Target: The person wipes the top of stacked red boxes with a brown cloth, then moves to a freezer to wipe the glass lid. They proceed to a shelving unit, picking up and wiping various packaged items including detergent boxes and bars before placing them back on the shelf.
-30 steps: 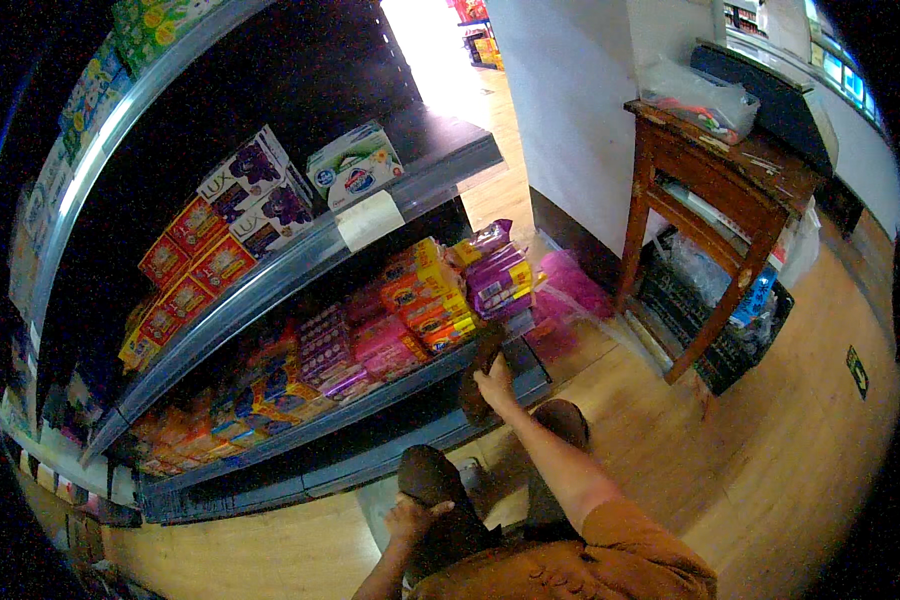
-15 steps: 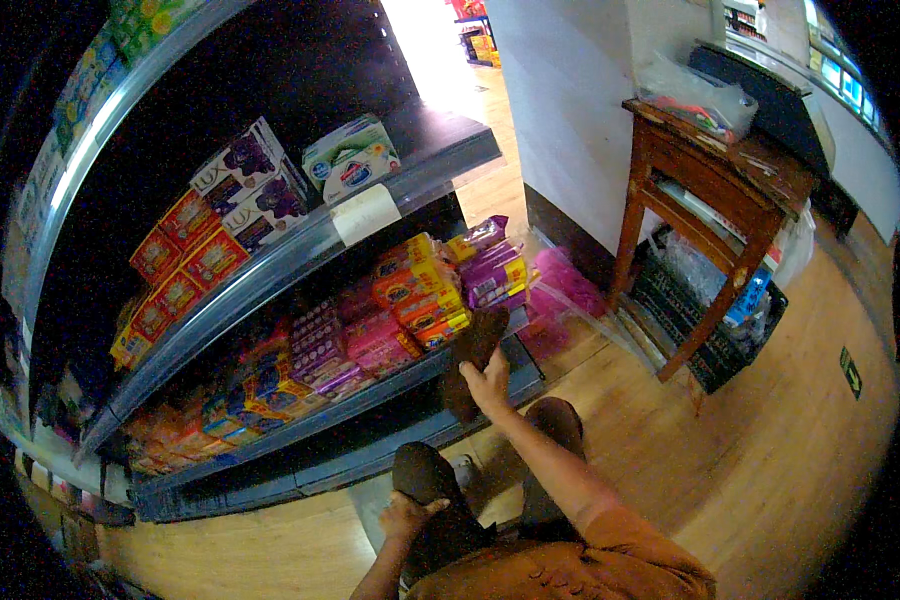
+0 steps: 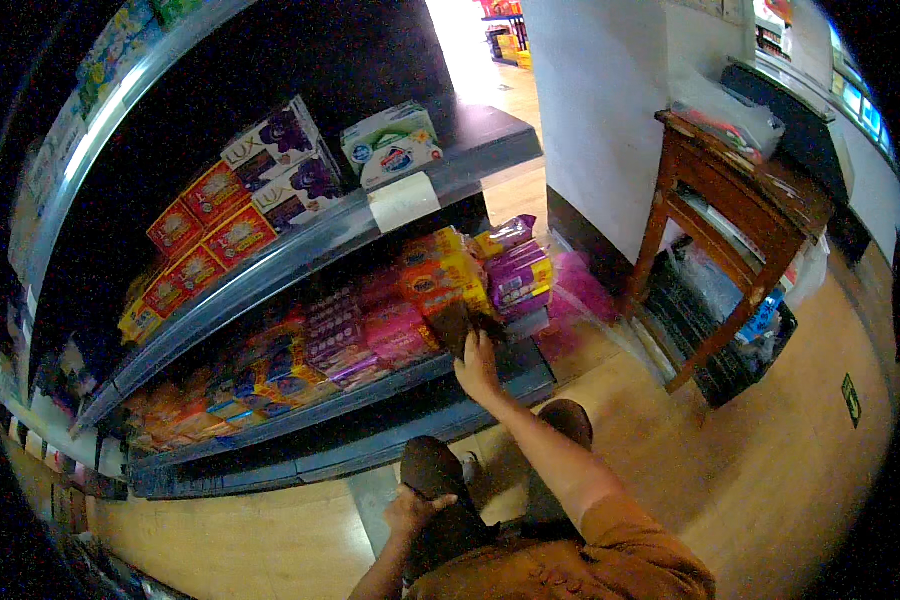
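Note:
My right hand [image 3: 478, 365] is closed on a dark brown cloth [image 3: 450, 325], which lies against the front of the orange and yellow packs [image 3: 442, 272] on the lower shelf. Beside those, to the right, sit purple and yellow packs [image 3: 520, 275]; pink packs [image 3: 395, 333] adjoin them on the left. My left hand [image 3: 415, 510] rests on my left thigh near the knee, thumb stretched across it and nothing held. Its other fingers are partly hidden.
On the upper shelf stand red soap boxes [image 3: 205, 225], white and purple boxes [image 3: 285, 160] and a white and green pack [image 3: 392, 145]. A wooden stool [image 3: 710, 215] holding plastic bags is to the right, with a black crate [image 3: 690, 310] underneath. A white pillar [image 3: 605, 130] rises behind.
My right hand has moved slightly left and up, bringing the cloth from the shelf's edge against the orange packs. The view has shifted a little. My left hand stays on my thigh.

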`<state>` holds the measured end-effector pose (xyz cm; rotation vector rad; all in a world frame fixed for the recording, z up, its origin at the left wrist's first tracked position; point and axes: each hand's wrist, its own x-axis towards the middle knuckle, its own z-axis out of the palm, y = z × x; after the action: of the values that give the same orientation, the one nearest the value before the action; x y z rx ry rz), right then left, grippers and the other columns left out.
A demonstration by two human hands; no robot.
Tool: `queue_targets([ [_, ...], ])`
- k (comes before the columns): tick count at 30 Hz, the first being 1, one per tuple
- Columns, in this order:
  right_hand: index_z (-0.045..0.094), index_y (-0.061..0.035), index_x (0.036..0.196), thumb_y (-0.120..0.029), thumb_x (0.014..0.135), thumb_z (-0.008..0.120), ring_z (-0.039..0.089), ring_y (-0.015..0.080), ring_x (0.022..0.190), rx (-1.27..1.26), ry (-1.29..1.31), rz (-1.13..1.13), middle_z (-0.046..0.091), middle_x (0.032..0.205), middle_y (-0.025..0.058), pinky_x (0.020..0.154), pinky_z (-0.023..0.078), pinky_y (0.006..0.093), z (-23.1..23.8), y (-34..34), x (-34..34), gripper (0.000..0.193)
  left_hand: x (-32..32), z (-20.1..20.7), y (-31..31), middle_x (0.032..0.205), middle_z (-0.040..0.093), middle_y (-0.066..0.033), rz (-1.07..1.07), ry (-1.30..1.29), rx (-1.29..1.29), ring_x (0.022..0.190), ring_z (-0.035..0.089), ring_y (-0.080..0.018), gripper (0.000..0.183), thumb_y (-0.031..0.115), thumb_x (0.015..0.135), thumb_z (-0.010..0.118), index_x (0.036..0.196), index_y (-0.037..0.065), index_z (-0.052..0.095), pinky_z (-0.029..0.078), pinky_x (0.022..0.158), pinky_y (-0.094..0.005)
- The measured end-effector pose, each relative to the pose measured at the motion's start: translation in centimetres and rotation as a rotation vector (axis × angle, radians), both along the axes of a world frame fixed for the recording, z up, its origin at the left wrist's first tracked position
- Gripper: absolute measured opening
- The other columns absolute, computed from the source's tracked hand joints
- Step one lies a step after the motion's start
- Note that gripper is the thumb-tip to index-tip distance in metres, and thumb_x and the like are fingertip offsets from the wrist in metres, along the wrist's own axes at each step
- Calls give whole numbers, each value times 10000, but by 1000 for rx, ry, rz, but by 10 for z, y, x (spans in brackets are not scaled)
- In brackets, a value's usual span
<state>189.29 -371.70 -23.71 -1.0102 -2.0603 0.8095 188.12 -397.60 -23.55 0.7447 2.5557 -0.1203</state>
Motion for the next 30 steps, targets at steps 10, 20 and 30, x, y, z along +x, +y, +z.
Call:
queue_targets([
  [10, 370, 42, 1153, -97, 662, 547, 421, 341, 1029, -430, -149, 234, 423, 1125, 219, 853, 357, 360, -63, -17, 8, 540, 7, 5, 1, 765, 591, -199, 8, 98, 37, 737, 597, -308, 951, 741, 418, 576, 900, -63, 417, 475, 629, -355],
  [20, 437, 46, 1007, -58, 607, 588, 513, 231, 761, -598, 289, -11, 520, 836, 141, 659, 422, 355, -12, -28, 27, 440, -1, -16, -8, 861, 579, -212, 0, 19, 99, 824, 580, -307, 986, 714, 446, 593, 987, -82, 379, 452, 700, -342],
  [30, 307, 93, 1147, -102, 699, 576, 369, 365, 1053, 92, 274, -165, 366, 1135, 251, 882, 317, 375, 56, -13, -16, 557, 3, 8, -4, 697, 604, -166, 5, 66, 90, 666, 605, -304, 1000, 764, 428, 535, 948, -76, 380, 473, 587, -354],
])
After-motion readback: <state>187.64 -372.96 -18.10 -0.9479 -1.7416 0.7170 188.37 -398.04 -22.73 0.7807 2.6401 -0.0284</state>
